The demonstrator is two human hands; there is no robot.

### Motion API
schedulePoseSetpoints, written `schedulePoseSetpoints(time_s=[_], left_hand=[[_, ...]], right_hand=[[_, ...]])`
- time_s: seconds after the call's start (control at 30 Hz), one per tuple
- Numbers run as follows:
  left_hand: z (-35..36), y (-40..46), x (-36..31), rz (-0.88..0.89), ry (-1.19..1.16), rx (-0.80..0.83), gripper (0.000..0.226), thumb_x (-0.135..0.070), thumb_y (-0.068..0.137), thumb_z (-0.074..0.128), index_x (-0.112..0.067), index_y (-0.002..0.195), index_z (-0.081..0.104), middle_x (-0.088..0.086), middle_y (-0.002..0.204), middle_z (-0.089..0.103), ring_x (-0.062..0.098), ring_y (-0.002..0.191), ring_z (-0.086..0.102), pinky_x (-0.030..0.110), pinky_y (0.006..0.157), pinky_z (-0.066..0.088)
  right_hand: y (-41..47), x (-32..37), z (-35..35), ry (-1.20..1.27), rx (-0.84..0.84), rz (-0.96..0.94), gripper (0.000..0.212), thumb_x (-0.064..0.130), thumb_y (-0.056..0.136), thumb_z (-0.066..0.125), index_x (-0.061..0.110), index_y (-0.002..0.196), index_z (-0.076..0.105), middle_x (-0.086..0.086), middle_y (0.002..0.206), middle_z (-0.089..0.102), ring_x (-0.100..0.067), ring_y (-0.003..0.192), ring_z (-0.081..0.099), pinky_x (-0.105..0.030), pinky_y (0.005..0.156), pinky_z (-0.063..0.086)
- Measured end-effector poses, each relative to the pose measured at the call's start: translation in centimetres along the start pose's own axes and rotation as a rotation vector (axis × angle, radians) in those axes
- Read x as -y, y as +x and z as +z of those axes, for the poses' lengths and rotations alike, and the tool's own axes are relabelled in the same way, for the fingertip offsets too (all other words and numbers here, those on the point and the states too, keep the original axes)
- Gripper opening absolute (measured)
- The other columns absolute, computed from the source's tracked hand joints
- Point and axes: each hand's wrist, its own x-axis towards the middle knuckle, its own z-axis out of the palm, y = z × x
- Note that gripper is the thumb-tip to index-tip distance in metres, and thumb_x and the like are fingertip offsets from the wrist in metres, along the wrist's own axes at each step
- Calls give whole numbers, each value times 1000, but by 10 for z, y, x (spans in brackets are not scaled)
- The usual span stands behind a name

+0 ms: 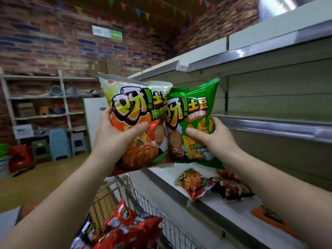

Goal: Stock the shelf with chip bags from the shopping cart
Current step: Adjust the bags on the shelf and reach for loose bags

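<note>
My left hand [118,139] grips an orange chip bag [136,123], thumb on the front and fingers curled round its left edge. My right hand [212,139] grips a green chip bag [194,112] the same way, thumb on the front, fingers round its right edge. Both bags stand upright in the air, side by side. The orange one lies a little over the green one where they meet.

Below the bags, at about 5 o'clock, is the low shelf [167,175]. Two bags on the shelf [212,184] already lie flat there, touching each other. More to 4 o'clock I see something orange [267,216] on the same shelf, but it is too blurry to say what it is. The higher shelf [273,126] at 3 o'clock looks bare where I can see it.

At 6 o'clock is the shopping cart [161,212], just beside the shelf. Red bags in the cart [125,227] are piled inside.

I think the job is only just begun. A few bags are out, two are in my hands, and a good pile waits in the cart. Lots of shelf room is left to fill.
</note>
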Motion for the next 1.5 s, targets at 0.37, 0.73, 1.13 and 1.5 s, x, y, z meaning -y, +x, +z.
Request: schedulePoseSetpoints(time_s=[0.37,0.73,1.13,1.5], left_hand=[[27,21,-25,118,-188,357,109,-48,43,82,-27,140,37,-6,120,61,17,107,60,45,98,47],[101,-35,-85,174,-442,703,111,-47,41,80,-27,141,36,-9,113,61,19,106,60,43,98,46],[179,-172,-185,179,-615,991,112,-44,39,79,-24,141,37,0,123,60,22,108,60,48,100,45],[258,-334,-278,134,-739,1204,125,-53,28,92,-27,139,39,-5,119,63,18,104,64,47,95,50]], right_hand=[[-56,46,-46,-176,-358,88,56,38,67,79,21,114,53,2,106,67,-18,97,65,-44,92,51],[-160,106,-127,-361,-711,147,49,37,69,79,22,109,54,0,104,66,-20,96,65,-44,92,51],[-309,166,-238,-485,-996,204,47,38,67,80,25,105,56,0,104,68,-20,96,65,-45,90,52],[-461,215,-359,-561,-1136,287,44,37,69,78,25,104,54,1,103,67,-17,94,65,-42,89,52]])
